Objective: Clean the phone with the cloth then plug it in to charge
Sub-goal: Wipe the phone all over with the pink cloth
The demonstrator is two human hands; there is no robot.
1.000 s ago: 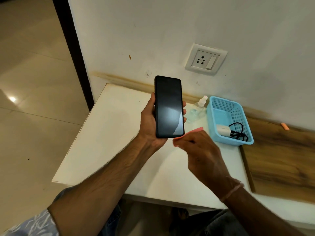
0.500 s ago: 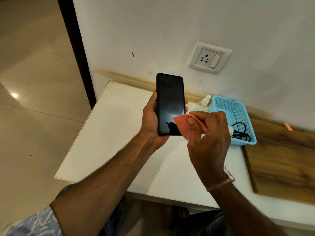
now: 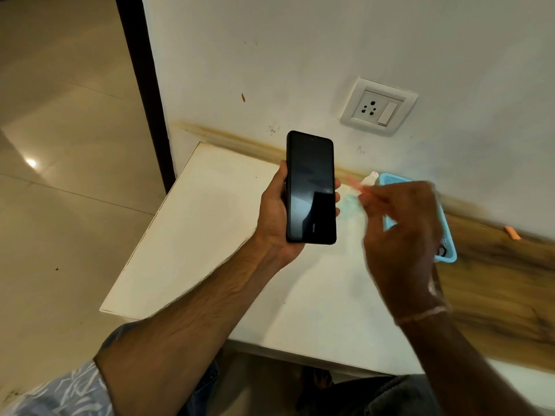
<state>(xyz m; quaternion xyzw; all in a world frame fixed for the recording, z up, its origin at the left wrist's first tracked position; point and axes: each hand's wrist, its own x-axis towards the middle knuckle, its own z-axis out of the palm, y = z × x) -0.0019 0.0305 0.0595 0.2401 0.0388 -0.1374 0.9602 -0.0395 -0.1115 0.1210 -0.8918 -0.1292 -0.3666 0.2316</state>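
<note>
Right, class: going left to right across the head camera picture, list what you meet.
Dark door frame → phone → right hand → orange scrap. Left out: left hand, wrapped round the phone; cloth, bottle and basket, overlapping the right hand.

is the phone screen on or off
Off. The phone screen is black, showing only dim reflections, in the left hand.

We see a white surface by the wall, carrying a blue basket and a blurred spray bottle.
</note>
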